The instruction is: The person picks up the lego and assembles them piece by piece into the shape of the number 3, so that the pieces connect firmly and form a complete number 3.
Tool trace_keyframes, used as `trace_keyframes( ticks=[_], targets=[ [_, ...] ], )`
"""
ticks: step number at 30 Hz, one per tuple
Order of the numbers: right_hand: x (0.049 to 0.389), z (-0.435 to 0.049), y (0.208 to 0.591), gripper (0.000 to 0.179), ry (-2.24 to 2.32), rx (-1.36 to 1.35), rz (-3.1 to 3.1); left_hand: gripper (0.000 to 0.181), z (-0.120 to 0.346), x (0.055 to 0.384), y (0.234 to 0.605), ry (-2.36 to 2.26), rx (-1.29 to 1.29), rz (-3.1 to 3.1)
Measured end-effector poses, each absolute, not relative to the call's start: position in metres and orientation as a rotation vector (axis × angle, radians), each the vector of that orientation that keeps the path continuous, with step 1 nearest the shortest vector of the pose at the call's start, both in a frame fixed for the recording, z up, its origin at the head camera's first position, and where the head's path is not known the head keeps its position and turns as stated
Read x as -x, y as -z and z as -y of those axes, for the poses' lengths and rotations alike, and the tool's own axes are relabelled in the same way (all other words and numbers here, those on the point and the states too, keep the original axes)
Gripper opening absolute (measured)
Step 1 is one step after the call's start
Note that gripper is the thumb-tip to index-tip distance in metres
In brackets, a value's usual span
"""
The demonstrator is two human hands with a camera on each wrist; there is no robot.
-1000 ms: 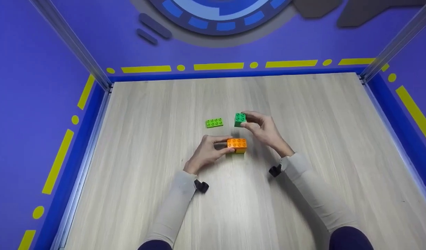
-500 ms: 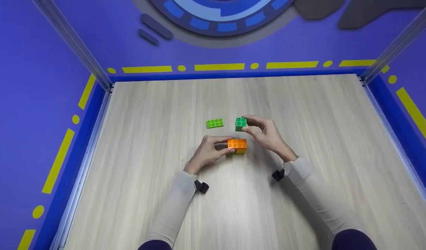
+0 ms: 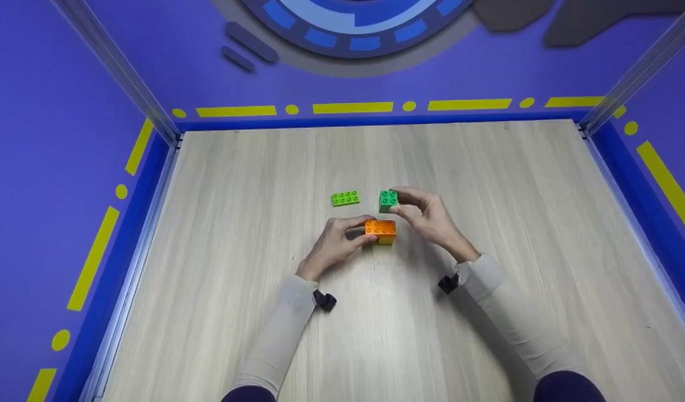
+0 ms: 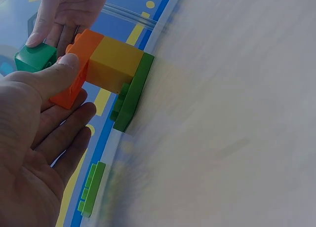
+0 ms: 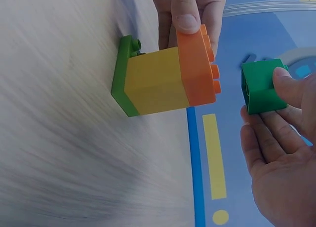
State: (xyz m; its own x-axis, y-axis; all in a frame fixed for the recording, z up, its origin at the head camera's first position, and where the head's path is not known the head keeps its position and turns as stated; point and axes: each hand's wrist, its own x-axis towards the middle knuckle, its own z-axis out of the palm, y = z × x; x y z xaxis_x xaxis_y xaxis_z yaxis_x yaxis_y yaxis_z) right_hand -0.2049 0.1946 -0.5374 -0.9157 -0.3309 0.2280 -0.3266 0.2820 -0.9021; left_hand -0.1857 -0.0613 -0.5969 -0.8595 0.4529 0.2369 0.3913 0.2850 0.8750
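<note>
Between thumb and fingers, my left hand (image 3: 333, 247) grips an orange toy brick (image 3: 382, 227), the top of a small stack. Under it is a yellow brick (image 5: 154, 83), and lowest a flat green brick (image 5: 120, 78), some of whose studs stick out past the yellow one. Whether the stack touches the table, I cannot tell. My right hand (image 3: 429, 216) pinches a small square green brick (image 3: 388, 200), held just beyond the orange brick and apart from it. In the right wrist view, the green brick's hollow underside partly faces the orange studs.
A loose flat light-green brick (image 3: 345, 198) lies on the wooden table (image 3: 253, 184), beyond my left hand. Blue panels (image 3: 353, 84) with yellow markings enclose the back and sides.
My right hand has brought the green brick a little nearer to me, toward the stack. The left hand keeps its grip, and the orange brick has shifted and tilted slightly.
</note>
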Motion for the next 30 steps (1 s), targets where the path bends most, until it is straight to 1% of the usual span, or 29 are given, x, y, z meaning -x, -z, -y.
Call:
trace_keyframes(
  ticks=[8, 16, 30],
  targets=[
    [0.201, -0.194, 0.540, 0.038, 1.764, 0.625, -2.505, 0.044, 0.061, 0.187, 0.598, -1.674, -0.817, -2.464],
    [0.196, -0.197, 0.543, 0.038, 1.781, 0.669, -2.479, 0.042, 0.061, 0.186, 0.596, -1.667, -0.811, -2.480],
    [0.190, -0.200, 0.548, 0.037, 1.753, 0.701, -2.505, 0.044, 0.061, 0.186, 0.597, -1.672, -0.787, -2.461]
  ],
)
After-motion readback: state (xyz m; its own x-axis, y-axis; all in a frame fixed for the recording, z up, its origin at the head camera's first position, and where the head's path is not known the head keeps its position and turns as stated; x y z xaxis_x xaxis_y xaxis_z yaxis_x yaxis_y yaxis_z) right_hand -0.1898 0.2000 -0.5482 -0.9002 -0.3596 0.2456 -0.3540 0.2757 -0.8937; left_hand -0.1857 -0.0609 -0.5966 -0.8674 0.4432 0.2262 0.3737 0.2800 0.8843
